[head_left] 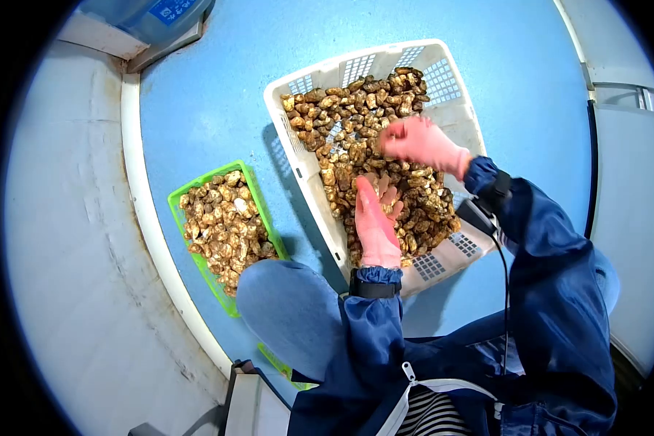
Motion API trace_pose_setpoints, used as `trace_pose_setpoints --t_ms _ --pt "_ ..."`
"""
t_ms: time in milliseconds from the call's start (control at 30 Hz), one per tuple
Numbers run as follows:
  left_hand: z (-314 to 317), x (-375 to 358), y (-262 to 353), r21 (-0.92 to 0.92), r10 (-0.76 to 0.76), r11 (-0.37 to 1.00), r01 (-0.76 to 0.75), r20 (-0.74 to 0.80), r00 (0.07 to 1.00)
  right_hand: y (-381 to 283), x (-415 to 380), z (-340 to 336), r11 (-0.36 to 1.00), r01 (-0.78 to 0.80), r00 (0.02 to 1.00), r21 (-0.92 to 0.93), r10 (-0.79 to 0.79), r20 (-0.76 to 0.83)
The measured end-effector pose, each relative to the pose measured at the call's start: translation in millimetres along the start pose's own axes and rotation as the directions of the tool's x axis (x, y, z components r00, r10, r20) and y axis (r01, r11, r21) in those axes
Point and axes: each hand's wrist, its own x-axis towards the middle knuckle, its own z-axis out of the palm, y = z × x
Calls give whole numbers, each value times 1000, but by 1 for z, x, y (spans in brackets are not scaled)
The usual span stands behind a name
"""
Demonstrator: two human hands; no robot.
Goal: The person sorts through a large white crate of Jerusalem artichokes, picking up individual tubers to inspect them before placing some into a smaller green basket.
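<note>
Many brown, knobbly lumps (341, 109) lie in a large white plastic basket (314, 190) on the blue floor. My left hand (377, 221), in a pink glove, is over the lower middle of the heap, its thumb apart from the curled fingers. Brownish pieces show between thumb and fingers. Above and to the right, my right hand (421, 144), also gloved in pink, reaches in over the heap from the basket's right side. Its fingers are bent downward and blurred, and their tips are hard to make out against the lumps.
A green basket (261, 200) holding similar lumps stands left of the white one. Part of another green object (275, 361) shows below my knee. A blue-tinted container (134, 22) is at the top left. White walls run along both sides.
</note>
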Motion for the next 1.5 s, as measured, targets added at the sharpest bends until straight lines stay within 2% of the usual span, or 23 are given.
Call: trace_pose_setpoints --t_ms 67,100,200,333,567,633,667,733,767,800,867,900,1033,1067,1100,1133,1200,1267,1300,1333,1400,1467,1500 --pt "-3 5 -5 -212 -16 977 22 28 999 -23 -8 -1 994 -109 947 -21 110 301" --pt "-5 4 -3 -244 -14 969 26 50 999 -22 -1 2 982 -183 938 -49 189 290" --pt "-12 3 1 -197 46 980 -28 90 995 11 45 32 858 -14 984 -513 -79 -158" --pt "-15 -6 4 -287 88 955 -69 56 995 26 75 61 709 -102 994 -697 40 -105" --pt "-6 -11 2 -210 18 977 -23 -25 1000 6 24 16 969 -140 982 -202 110 -153" --pt "-7 -11 2 -163 27 986 -21 34 999 -7 5 8 982 -185 978 21 182 106" --pt "-7 -11 1 -165 26 986 -21 32 999 -10 -3 6 981 -115 965 154 74 253" --pt "-8 -10 0 -99 -27 994 42 149 988 -10 -9 12 984 71 950 164 -117 290" --pt "-10 -9 0 -116 -34 992 54 171 985 3 0 24 902 407 877 145 -430 216" --pt "-11 -10 -3 -115 -35 992 55 167 985 18 4 22 902 405 877 148 -429 218" --pt "-9 -14 -6 -114 10 993 -1 76 997 7 3 6 972 -43 807 230 -102 582" --pt "-8 -16 -7 -134 36 991 -27 67 997 0 3 2 970 -96 754 222 -75 652" --pt "-9 -21 -1 -23 21 1000 -21 -20 1000 13 22 4 877 -117 808 467 -189 558" --pt "-10 -21 -1 -26 22 999 -22 -21 1000 15 28 11 980 -18 957 199 -41 287" --pt "-10 -22 -2 -10 36 999 -36 -15 999 19 37 21 942 226 970 -247 -194 149" --pt "-11 -23 -3 9 49 999 -49 -7 999 24 45 30 669 342 919 -660 -384 87" --pt "-10 -24 0 26 65 998 -65 -3 998 13 49 49 554 427 887 -714 -411 211" --pt "-9 -26 3 43 94 995 -94 -4 996 34 65 80 447 354 899 -821 -405 167" --pt "-12 -25 1 45 92 995 -92 -5 996 26 71 87 596 244 958 -766 -269 95" --pt "-14 -23 0 43 115 992 -116 37 993 23 70 86 595 243 959 -766 -269 95" --pt "-11 -24 1 40 135 989 -139 93 986 11 61 78 410 366 908 -835 -353 224" --pt "-7 -30 5 -123 213 973 -194 170 962 20 53 60 751 401 894 -525 -446 45" --pt "-8 -28 8 -124 238 969 -216 211 948 3 39 42 959 238 971 -155 -229 71"
